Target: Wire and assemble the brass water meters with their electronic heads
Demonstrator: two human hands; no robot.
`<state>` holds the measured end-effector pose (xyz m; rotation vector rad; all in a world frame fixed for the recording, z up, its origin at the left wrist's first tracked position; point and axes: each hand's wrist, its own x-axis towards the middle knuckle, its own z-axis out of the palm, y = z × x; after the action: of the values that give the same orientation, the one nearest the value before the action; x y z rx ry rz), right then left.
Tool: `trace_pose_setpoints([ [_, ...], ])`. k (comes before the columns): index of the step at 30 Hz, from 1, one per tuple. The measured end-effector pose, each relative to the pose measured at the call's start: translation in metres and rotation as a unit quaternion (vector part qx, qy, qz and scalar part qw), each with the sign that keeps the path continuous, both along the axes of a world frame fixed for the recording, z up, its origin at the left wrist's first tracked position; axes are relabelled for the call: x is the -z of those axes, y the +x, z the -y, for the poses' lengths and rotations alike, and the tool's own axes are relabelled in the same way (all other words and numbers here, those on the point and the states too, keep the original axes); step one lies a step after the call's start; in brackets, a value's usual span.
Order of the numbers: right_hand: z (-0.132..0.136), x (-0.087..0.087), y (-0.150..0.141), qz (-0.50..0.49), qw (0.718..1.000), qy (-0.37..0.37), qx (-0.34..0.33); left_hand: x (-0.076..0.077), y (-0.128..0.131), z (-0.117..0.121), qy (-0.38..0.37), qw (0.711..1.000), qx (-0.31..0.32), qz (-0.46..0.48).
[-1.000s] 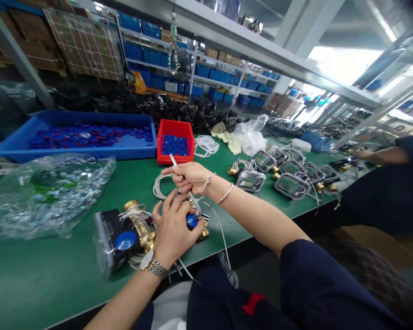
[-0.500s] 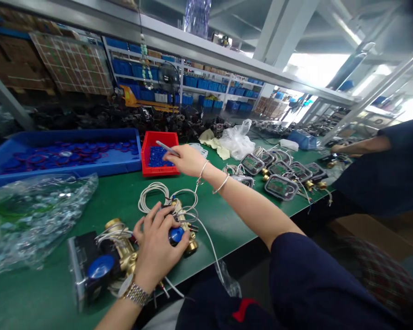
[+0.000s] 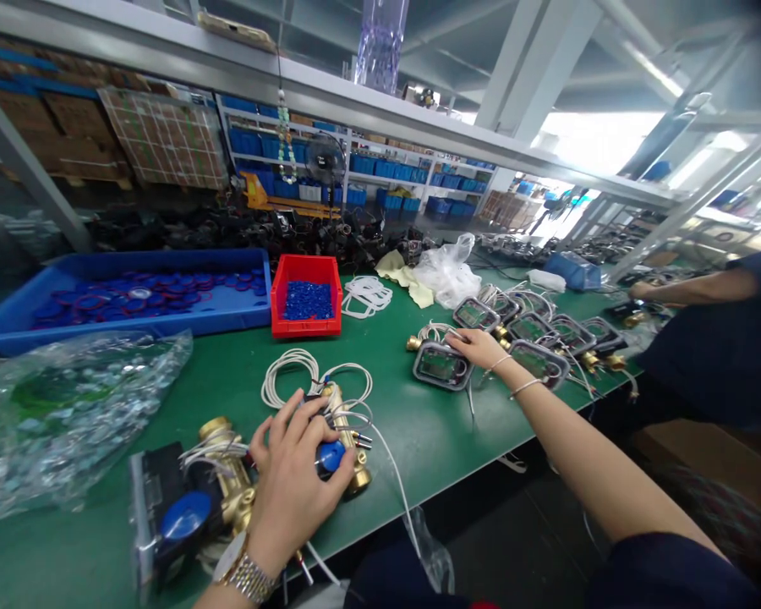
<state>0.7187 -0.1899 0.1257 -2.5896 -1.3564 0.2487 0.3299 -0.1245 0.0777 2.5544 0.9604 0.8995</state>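
My left hand (image 3: 301, 469) is curled over a brass meter body (image 3: 357, 478) with a blue round cap (image 3: 331, 457); its palm side is hidden. Coiled white cables (image 3: 288, 381) lie behind that body. To its left another brass meter (image 3: 232, 474) lies on its side, with a black housing and a blue disc. Farther right, my right hand (image 3: 479, 348) has its fingers closed at the upper right edge of a meter with a clear-covered circuboard box (image 3: 442, 365). Whether a pen-like tool is still in those fingers I cannot make out.
A red bin (image 3: 306, 328) of small blue parts stands beside a blue tray (image 3: 241, 317) of blue discs. White gaskets (image 3: 366, 296), a plastic bag (image 3: 447, 271) and several boxed meters (image 3: 536, 359) lie rightward. A bag of parts (image 3: 82, 414) is left. A co-worker's arm (image 3: 698, 290) reaches in at right.
My right hand has moved from above the red bin, where it held a grey pen-like tool, rightward to the boxed meter. My left hand keeps its place on the brass body.
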Motion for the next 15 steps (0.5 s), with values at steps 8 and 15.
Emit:
trace_pose_setpoints([
  [8,0.006,0.037,-0.089,-0.112,0.984,0.08,-0.116,-0.004,-0.005,0.005,-0.035,0.999,-0.001,-0.041],
  [15,0.03,0.031,-0.099,-0.228,0.96,0.089,-0.133,-0.057,-0.051,-0.008,-0.11,0.976,0.128,-0.138],
])
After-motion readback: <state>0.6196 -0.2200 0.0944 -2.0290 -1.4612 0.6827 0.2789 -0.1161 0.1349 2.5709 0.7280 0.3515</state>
